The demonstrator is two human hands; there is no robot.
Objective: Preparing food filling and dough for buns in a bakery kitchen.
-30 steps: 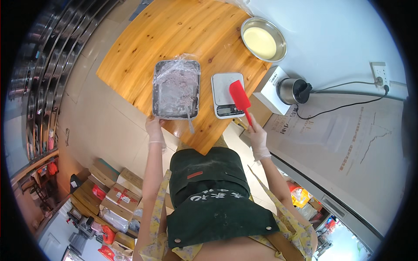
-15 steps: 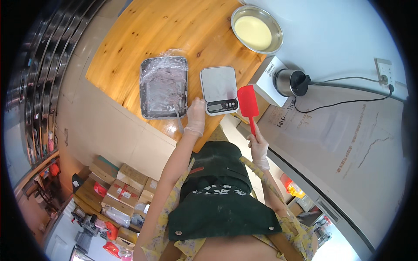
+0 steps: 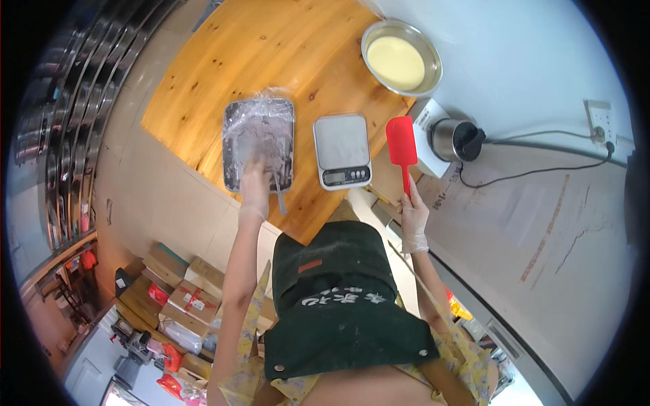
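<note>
My gloved right hand [image 3: 414, 215] grips the handle of a red spatula [image 3: 402, 141], its blade pointing up. My gloved left hand [image 3: 255, 193] is over the near part of a dark rectangular tray [image 3: 292, 145]; its fingers are smeared by motion. A purplish-grey paste [image 3: 244, 139] coats the tray's inside, with crumpled clear plastic film [image 3: 261, 108] at the far end. A pale thin-handled utensil [image 3: 280, 197] leans over the tray's near edge beside the left hand. Right of the tray stands a white kitchen scale [image 3: 342, 143] with a bare metal plate.
A steel bowl of pale yellow batter [image 3: 396, 62] sits at the table's far right. Next to the wooden table [image 3: 196, 88] are a white box [image 3: 430, 111] and a steel kettle [image 3: 452, 141] with a black cord. Cardboard boxes [image 3: 193, 302] are stacked at lower left.
My left hand has moved left, from between tray and scale to over the tray. My right hand and the red spatula have shifted slightly right. The whole view has shifted a little.
</note>
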